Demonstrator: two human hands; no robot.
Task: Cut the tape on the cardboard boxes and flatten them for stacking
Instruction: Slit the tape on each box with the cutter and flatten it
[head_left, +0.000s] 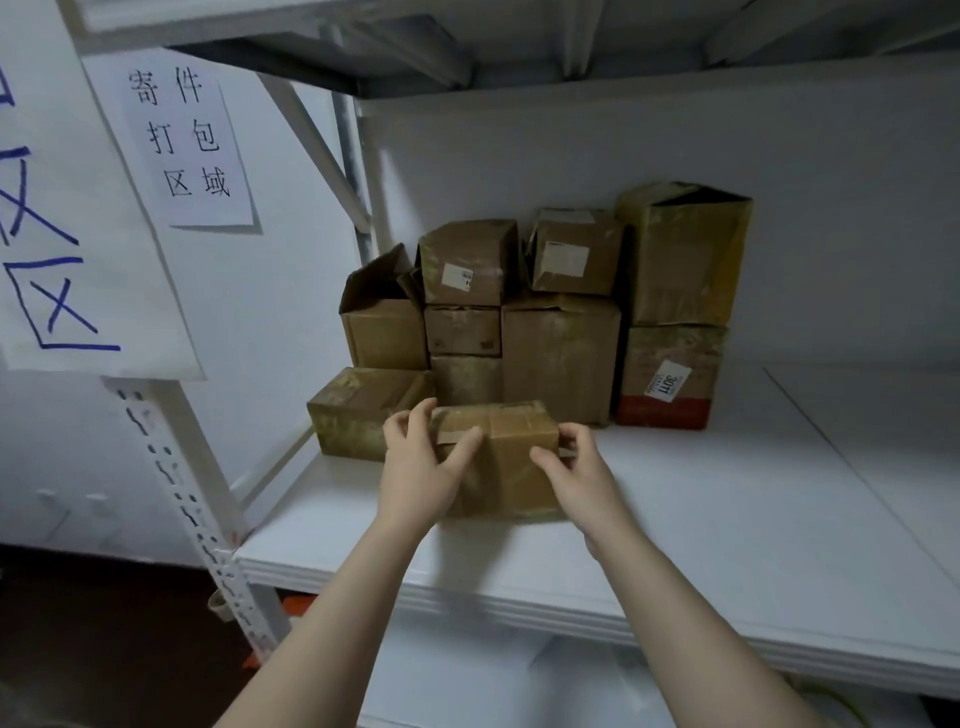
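Note:
A small taped brown cardboard box (511, 457) stands on the white shelf (727, 509), in front of a pile of several cardboard boxes (561, 353). My left hand (423, 465) grips the box's left end, its thumb lying on the front face and its fingers curled over the top left corner. My right hand (574, 470) grips the right end, with the thumb on the front and the fingers wrapped round the right edge. Clear tape runs along the box's top and front. No cutting tool is in view.
A low box (358, 413) lies just left of the held box. A red-bottomed box (670, 379) with a label stands at the right of the pile. Shelf posts (202, 519) rise on the left, with paper signs (189, 145) on the wall. Another shelf board hangs overhead.

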